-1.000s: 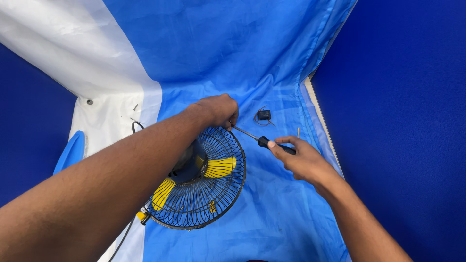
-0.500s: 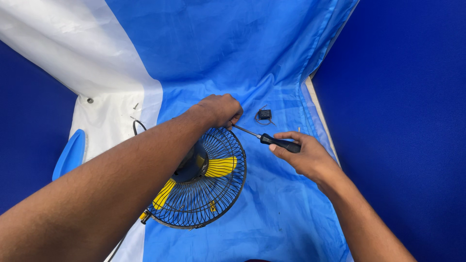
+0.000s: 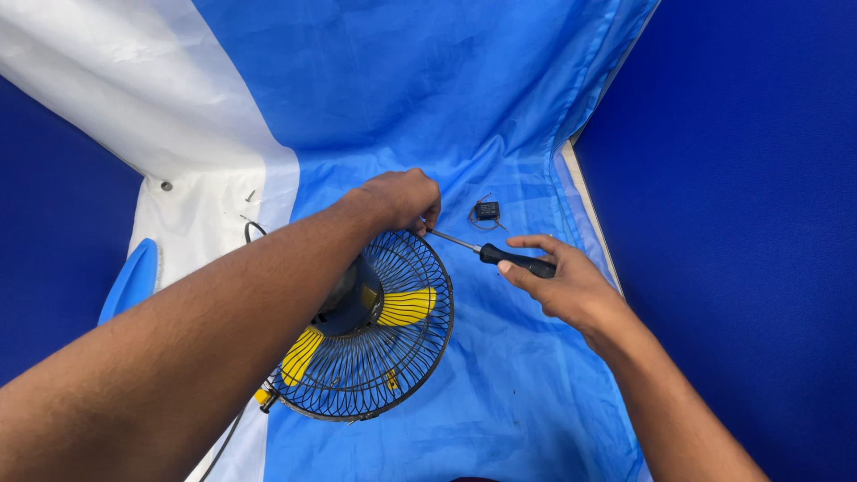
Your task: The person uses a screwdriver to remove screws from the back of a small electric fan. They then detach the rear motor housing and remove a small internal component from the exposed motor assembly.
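Observation:
A small fan [image 3: 375, 339] with a black wire cage and yellow blades lies on a blue and white sheet [image 3: 464, 107]. My left hand [image 3: 402, 198] grips the top rim of the cage, fingers curled over it. My right hand [image 3: 558, 281] holds a black-handled screwdriver [image 3: 513, 261]; its metal shaft points left, and the tip reaches the cage rim right under my left fingers. My left forearm hides part of the fan's motor and back.
A small black part with thin wires [image 3: 486, 211] lies on the sheet just beyond the screwdriver. Two small screws [image 3: 165, 186] rest on the white area at the left. A black cable [image 3: 252, 230] runs from behind the fan. Dark blue walls stand on both sides.
My right hand has shifted slightly right and down with the screwdriver, its tip staying at the cage rim. My left hand keeps its hold on the rim.

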